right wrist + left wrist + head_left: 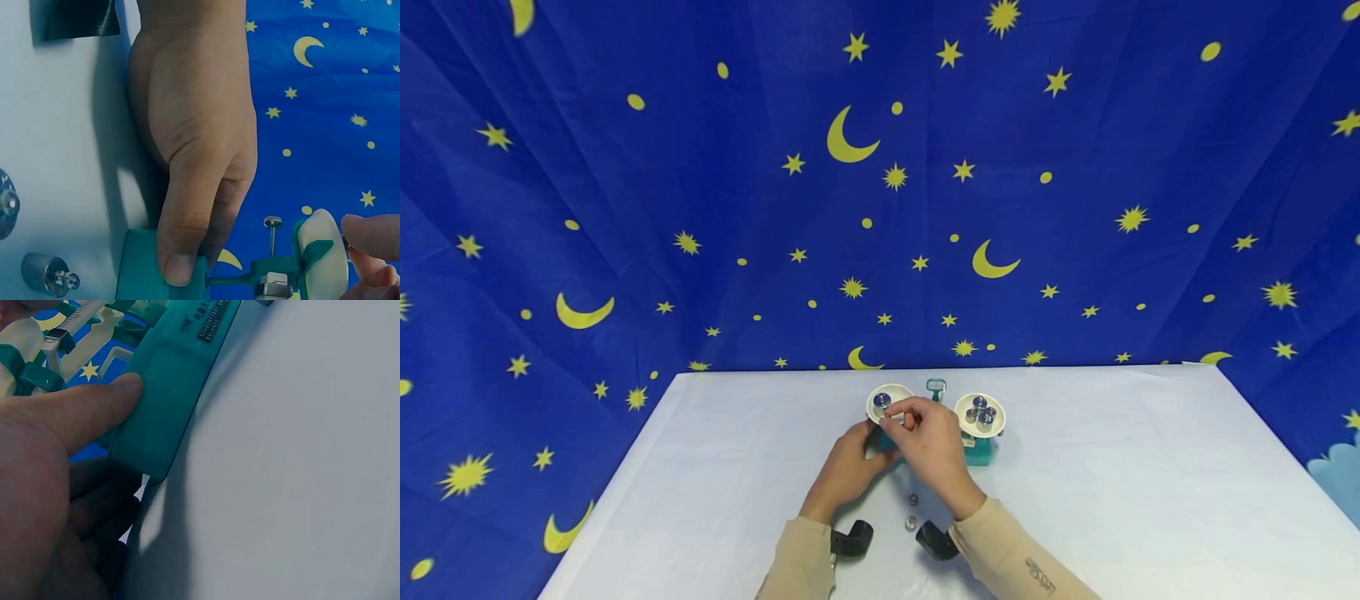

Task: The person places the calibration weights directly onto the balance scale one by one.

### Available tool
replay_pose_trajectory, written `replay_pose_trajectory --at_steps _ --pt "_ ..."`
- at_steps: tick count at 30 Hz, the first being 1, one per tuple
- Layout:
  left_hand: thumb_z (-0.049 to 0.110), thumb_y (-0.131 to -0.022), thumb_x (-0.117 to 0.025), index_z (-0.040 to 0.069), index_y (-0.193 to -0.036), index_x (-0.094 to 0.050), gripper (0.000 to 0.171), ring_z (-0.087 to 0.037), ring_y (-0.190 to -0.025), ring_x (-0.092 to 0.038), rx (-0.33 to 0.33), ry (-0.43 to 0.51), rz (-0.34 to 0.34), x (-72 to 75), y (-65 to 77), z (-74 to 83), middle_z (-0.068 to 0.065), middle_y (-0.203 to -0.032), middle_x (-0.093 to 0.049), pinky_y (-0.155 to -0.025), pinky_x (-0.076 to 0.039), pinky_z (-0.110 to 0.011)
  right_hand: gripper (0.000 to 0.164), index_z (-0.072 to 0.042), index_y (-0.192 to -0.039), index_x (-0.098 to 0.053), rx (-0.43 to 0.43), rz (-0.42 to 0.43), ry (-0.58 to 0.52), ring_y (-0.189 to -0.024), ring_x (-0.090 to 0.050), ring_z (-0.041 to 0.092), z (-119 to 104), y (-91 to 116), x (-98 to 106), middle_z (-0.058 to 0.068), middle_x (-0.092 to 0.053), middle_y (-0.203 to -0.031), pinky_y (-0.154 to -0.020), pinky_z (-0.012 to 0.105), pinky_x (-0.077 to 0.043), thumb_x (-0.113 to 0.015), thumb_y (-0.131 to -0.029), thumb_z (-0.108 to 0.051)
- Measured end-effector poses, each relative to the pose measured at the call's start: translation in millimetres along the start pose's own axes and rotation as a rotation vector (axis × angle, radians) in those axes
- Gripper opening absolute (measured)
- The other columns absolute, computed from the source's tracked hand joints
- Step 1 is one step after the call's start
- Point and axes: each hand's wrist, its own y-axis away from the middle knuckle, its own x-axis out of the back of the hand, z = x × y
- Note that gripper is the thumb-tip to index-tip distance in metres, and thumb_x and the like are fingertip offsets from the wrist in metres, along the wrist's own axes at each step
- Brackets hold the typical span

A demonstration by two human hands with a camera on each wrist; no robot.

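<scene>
From the head view, we see the teal balance scale (958, 446) mid-worktop (1150, 500), our left hand (848, 467) bracing its base while our right hand (932, 446) pinches a small metal weight (907, 421) beside the left pan (889, 402); the right pan (980, 415) carries several. We should lower it gently, keeping the base steady. At the left wrist, the thumb (94, 409) presses the base. At the right wrist, fingertips (372, 234) close by the pan; spare weights (47, 274) lie nearby.

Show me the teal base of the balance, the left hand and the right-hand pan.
teal base (164, 394), left wrist view, its flat side.
left hand (194, 125), right wrist view, its back.
right-hand pan (992, 428), head view, its white rim.
</scene>
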Motion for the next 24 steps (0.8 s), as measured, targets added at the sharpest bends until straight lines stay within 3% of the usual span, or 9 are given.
replay_pose_trajectory --at_steps 24 --pt "0.041 -0.092 -0.072 0.002 -0.146 -0.050 0.070 -0.034 -0.138 -0.046 0.021 -0.006 -0.008 -1.0 -0.5 -0.2 -0.019 -0.146 -0.052 -0.115 -0.037 -0.052 0.004 -0.013 -0.087 -0.079 0.002 -0.005 0.078 -0.055 -0.045 0.008 -0.2 -0.5 0.9 -0.008 -0.049 -0.060 -0.049 0.021 -0.034 -0.076 -0.086 -0.012"
